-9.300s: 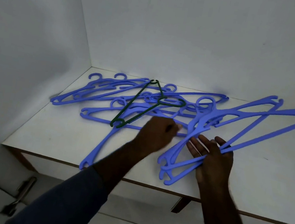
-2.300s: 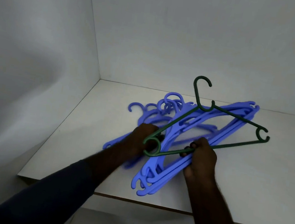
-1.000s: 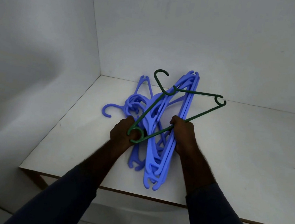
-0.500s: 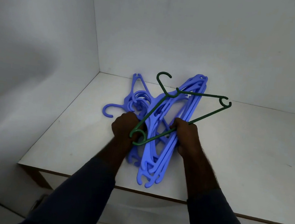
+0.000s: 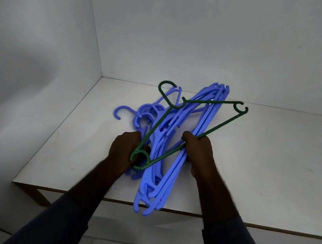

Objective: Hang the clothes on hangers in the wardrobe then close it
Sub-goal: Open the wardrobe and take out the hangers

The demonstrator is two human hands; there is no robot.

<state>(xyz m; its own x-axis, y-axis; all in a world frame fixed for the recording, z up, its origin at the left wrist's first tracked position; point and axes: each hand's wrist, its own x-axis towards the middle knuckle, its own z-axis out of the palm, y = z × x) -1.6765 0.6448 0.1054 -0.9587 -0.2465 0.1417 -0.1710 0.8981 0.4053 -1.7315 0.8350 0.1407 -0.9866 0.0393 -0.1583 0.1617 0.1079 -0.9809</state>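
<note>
In the lower part of the frame, two forearms in dark blue sleeves (image 5: 52,226) are reaching up from the bottom edge toward the centre.

The left hand (image 5: 124,150), left of centre, is curling its fingers round the near-left corner of a thin dark green plastic hanger (image 5: 222,126) and round the blue plastic behind that corner. How many pieces the fingers are enclosing cannot be determined.

The right hand (image 5: 200,150), right of centre, is gripping the long lower bar of the green hanger together with a stacked bundle of light blue plastic hangers (image 5: 164,186), fingers wrapped underneath.

The bundle is running diagonally from the lower centre, where its notched ends are overhanging the front edge of a white board shelf (image 5: 263,167), up toward the centre of the frame. Whether the bundle is touching the shelf surface cannot be determined. The green hanger is lying on top of the bundle, its hook pointing toward the upper centre. Several blue hooks are fanning out to the left of the hands.

Behind the shelf, a plain white back wall (image 5: 189,32) is filling the upper frame, and a white side wall (image 5: 32,41) is occupying the upper left.
</note>
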